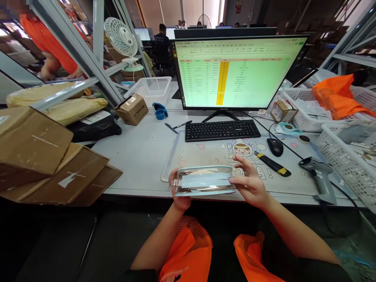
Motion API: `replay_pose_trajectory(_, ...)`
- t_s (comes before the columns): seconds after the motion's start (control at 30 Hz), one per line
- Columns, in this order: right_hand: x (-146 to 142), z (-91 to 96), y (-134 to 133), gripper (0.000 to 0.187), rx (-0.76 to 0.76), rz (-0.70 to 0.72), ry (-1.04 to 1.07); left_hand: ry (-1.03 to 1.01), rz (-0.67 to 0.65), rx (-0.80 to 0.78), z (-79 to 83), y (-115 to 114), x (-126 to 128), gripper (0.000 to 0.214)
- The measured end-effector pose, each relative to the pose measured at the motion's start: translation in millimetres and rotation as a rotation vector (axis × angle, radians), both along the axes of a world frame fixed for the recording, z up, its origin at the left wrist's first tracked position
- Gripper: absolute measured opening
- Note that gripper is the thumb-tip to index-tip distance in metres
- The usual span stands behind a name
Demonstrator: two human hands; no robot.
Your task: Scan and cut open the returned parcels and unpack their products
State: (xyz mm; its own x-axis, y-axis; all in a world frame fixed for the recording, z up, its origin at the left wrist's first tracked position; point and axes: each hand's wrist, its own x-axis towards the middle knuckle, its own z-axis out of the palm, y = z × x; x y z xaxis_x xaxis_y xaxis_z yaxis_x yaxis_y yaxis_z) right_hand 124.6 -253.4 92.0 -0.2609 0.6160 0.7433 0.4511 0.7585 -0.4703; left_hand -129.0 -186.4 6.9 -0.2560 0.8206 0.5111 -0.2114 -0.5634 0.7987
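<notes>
A clear plastic pouch [205, 180] with light blue edging is held level over the desk's front edge. Its see-through sides shine, and a pale blue layer shows through them. My left hand [179, 196] is closed round its left end, with the fingers partly hidden by the plastic. At the right end, my right hand [249, 182] touches the pouch with thumb and finger, while its other fingers are loosely spread beyond the far edge. Beneath and behind the pouch is a printed desk mat [199, 152]. A yellow and black box cutter [273, 163] lies on it, right of my right hand.
A keyboard [221, 130], mouse [275, 147] and monitor [235, 74] stand behind. Right are a barcode scanner [320, 178] and white baskets [346, 160]. Cardboard boxes [35, 145] overhang the desk's left edge, near a small carton [132, 109]. Another person [55, 47] stands beyond the frame.
</notes>
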Motion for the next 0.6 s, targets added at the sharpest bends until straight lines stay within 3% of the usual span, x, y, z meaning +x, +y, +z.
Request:
replay_pose_trajectory(0.1, 6, 5.5, 2, 0.041, -0.020, 0.036, -0.129, 0.005, -0.067, 0.087, -10.4, -1, -3, 0.082)
replay_pose_trajectory(0.2, 9, 13.0, 4, 0.024, -0.163, 0.084, -0.286, 0.046, -0.110, 0.121, -12.3, 0, -5, 0.084)
replay_pose_trajectory(0.3, 6, 12.3, 5, 0.044, -0.337, 0.073, -0.414, 0.116, -0.058, 0.162, -7.2, 0, -6, 0.086)
replay_pose_trajectory(0.37, 2, 5.4, 7, 0.039, -0.360, -0.006, -0.451, 0.136, -0.063, 0.166, -3.8, -2, -5, 0.086)
replay_pose_trajectory(0.5, -8, -10.6, 12, 0.037, -0.284, -0.147, -0.371, 0.066, -0.196, 0.002, -4.0, -13, 4, 0.090)
replay_pose_trajectory(0.6, -11, -14.4, 20, 0.027, -0.265, -0.098, -0.223, -0.011, -0.256, -0.172, -7.0, -23, 14, 0.090)
